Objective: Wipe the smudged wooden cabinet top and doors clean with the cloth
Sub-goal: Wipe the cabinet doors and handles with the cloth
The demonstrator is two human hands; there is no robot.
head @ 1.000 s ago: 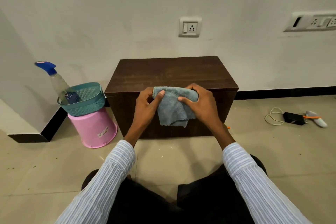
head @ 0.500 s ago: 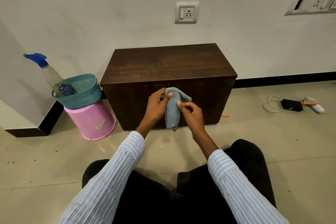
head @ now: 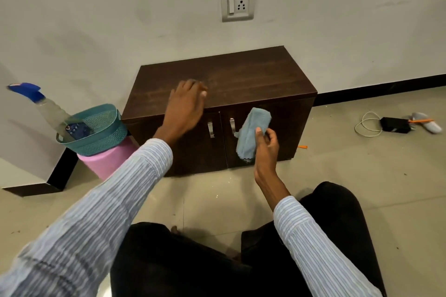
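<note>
right hand (head: 266,144) grips cloth (head: 252,134) before cabinet (head: 241,79).

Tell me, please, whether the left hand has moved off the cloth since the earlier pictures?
Yes. The left hand has let go of the cloth and gone up and left, over the cabinet top's front edge.

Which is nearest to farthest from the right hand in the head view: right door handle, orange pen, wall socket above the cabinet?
From the right hand:
1. Right door handle, just left of it.
2. Orange pen, on the floor far right.
3. Wall socket, high on the wall.
</note>
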